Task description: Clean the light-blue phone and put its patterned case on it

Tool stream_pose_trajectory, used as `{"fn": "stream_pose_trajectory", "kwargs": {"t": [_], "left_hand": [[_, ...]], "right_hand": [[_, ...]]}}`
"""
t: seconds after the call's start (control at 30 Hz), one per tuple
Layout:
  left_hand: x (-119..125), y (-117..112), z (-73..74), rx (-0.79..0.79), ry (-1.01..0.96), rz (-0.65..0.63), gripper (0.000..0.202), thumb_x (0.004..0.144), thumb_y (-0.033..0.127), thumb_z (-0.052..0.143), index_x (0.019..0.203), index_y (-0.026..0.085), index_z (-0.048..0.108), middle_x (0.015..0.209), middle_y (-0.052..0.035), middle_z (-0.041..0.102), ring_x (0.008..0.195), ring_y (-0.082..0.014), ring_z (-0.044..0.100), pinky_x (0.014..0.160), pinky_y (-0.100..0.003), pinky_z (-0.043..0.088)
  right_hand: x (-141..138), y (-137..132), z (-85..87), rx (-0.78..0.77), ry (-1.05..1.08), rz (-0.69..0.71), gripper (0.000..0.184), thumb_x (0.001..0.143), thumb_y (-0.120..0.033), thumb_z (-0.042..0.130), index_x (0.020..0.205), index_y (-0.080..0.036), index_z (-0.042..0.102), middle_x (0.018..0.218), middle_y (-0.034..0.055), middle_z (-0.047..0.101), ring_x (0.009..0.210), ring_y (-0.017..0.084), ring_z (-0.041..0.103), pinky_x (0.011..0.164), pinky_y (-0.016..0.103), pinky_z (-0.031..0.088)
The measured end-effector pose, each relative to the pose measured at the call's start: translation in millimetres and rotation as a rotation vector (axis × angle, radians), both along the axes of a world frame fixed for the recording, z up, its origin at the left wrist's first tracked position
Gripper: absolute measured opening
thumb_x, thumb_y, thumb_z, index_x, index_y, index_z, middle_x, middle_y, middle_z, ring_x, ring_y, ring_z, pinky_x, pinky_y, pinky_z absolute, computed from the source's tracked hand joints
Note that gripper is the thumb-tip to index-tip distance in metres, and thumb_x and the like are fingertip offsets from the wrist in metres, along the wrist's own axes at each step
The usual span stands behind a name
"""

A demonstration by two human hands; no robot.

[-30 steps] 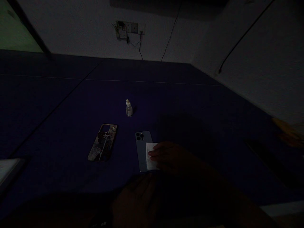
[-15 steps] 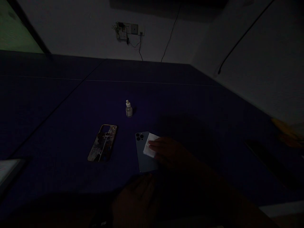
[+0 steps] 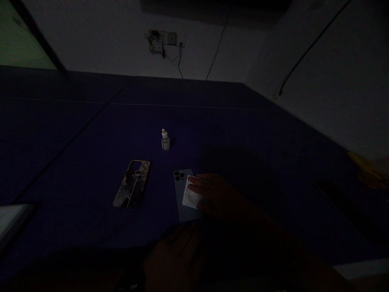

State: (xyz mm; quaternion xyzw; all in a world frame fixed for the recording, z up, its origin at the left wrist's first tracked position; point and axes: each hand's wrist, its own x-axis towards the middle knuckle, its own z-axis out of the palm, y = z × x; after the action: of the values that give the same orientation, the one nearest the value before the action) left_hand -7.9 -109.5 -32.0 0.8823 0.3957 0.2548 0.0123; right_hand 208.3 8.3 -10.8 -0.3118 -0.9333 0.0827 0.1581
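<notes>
On the dark blue-purple tabletop a blue-grey phone (image 3: 180,202) lies with its camera side up. A folded white wipe (image 3: 192,198) covers its middle and right part. My right hand (image 3: 217,194) presses the wipe onto the phone, fingers laid over it. Close to the phone's lower edge rests my left hand (image 3: 173,259), dim, with its fingers stretched forward; whether they touch the phone I cannot make out. A patterned phone case (image 3: 132,184) lies left of the phone. Behind them a small dropper bottle (image 3: 165,144) with a white top stands upright.
At the left edge sits a pale flat box-like object (image 3: 12,217). A dark long object (image 3: 343,207) lies on the right, with something yellow (image 3: 364,166) beyond it. Sockets with cables (image 3: 167,38) are on the back wall. The room is very dark.
My right hand has slid the wipe a little down over the phone's back. My left hand, the case and the bottle stay practically where they were.
</notes>
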Motion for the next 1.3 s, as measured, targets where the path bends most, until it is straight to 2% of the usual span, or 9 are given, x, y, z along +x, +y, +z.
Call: {"fn": "stream_pose_trajectory", "kwargs": {"t": [0.13,0.33,0.57,0.67,0.77,0.93,1.07,1.17,1.3], "left_hand": [[0,-1,-4.8,-0.001,-0.008,-0.023,0.035,0.104,0.028,0.041,0.122,0.022,0.07,0.124,-0.0078,0.073,0.107,-0.0206,0.072,0.088,-0.035,0.064],[1,-2,-9.0,-0.018,-0.013,-0.026,0.033,0.103,0.029,0.044,0.123,0.023,0.07,0.127,-0.0071,0.072,0.109,-0.0212,0.072,0.087,-0.035,0.064],[6,-6,-5.1,-0.118,-0.04,0.098,0.035,0.102,0.035,0.046,0.127,0.021,0.067,0.118,-0.0068,0.076,0.103,-0.0203,0.073,0.085,-0.034,0.064],[7,-5,-5.7,-0.058,-0.081,0.068,0.034,0.104,0.032,0.042,0.12,0.021,0.07,0.115,-0.0053,0.077,0.102,-0.0198,0.073,0.087,-0.033,0.063],[7,-6,-6.7,-0.124,-0.123,0.122,0.036,0.104,0.038,0.042,0.128,0.024,0.066,0.117,-0.0021,0.077,0.098,-0.0181,0.074,0.085,-0.031,0.064],[5,-6,-3.2,-0.216,-0.14,0.158,0.037,0.102,0.041,0.048,0.134,0.028,0.062,0.12,-0.0003,0.076,0.098,-0.0167,0.074,0.088,-0.03,0.063],[1,-6,-7.5,-0.151,-0.112,0.125,0.04,0.101,0.041,0.051,0.137,0.026,0.059,0.128,-0.0001,0.073,0.109,-0.0165,0.072,0.093,-0.028,0.061],[1,-9,-16.6,-0.115,-0.065,0.147,0.042,0.1,0.044,0.052,0.136,0.024,0.061,0.13,-0.0008,0.072,0.112,-0.0185,0.071,0.096,-0.031,0.061],[3,-12,-23.4,-0.08,-0.042,0.141,0.04,0.1,0.039,0.051,0.134,0.021,0.063,0.13,-0.0038,0.072,0.113,-0.0197,0.071,0.098,-0.031,0.059]], "right_hand": [[-3,3,-4.1,0.004,-0.013,-0.134,0.049,0.099,-0.043,0.056,0.142,-0.02,0.057,0.153,0.0108,0.054,0.136,0.032,0.05,0.109,0.053,0.047],[13,-1,-1.3,-0.01,0.014,0.137,0.048,0.1,-0.046,0.055,0.142,-0.022,0.056,0.149,0.0075,0.058,0.146,0.027,0.043,0.116,0.048,0.041],[-1,5,-3.2,-0.04,-0.084,-0.072,0.068,0.103,-0.056,0.043,0.159,-0.018,0.034,0.163,0.0122,0.039,0.154,0.03,0.029,0.124,0.055,0.028],[-10,10,-4.9,-0.066,-0.072,-0.006,0.076,0.101,-0.063,0.043,0.159,-0.015,0.033,0.163,0.0143,0.038,0.155,0.031,0.028,0.125,0.055,0.027],[-10,16,-6.2,-0.094,-0.043,0.055,0.069,0.103,-0.06,0.041,0.157,-0.017,0.037,0.161,0.0138,0.043,0.152,0.028,0.034,0.124,0.052,0.031],[-10,22,-11.6,-0.076,-0.009,0.002,0.069,0.105,-0.055,0.037,0.156,-0.009,0.038,0.16,0.0195,0.041,0.152,0.03,0.035,0.124,0.052,0.032],[-9,21,-11.6,-0.076,-0.009,0.126,0.066,0.105,-0.055,0.039,0.155,-0.013,0.041,0.159,0.0167,0.044,0.151,0.028,0.037,0.124,0.052,0.034],[-7,23,-10.0,-0.076,-0.003,0.065,0.058,0.107,-0.05,0.038,0.154,-0.017,0.043,0.156,0.0139,0.049,0.149,0.026,0.042,0.123,0.048,0.036],[-10,23,-9.7,-0.091,-0.024,0.026,0.068,0.104,-0.054,0.042,0.157,-0.011,0.038,0.16,0.0184,0.042,0.151,0.03,0.036,0.125,0.052,0.032]]}}
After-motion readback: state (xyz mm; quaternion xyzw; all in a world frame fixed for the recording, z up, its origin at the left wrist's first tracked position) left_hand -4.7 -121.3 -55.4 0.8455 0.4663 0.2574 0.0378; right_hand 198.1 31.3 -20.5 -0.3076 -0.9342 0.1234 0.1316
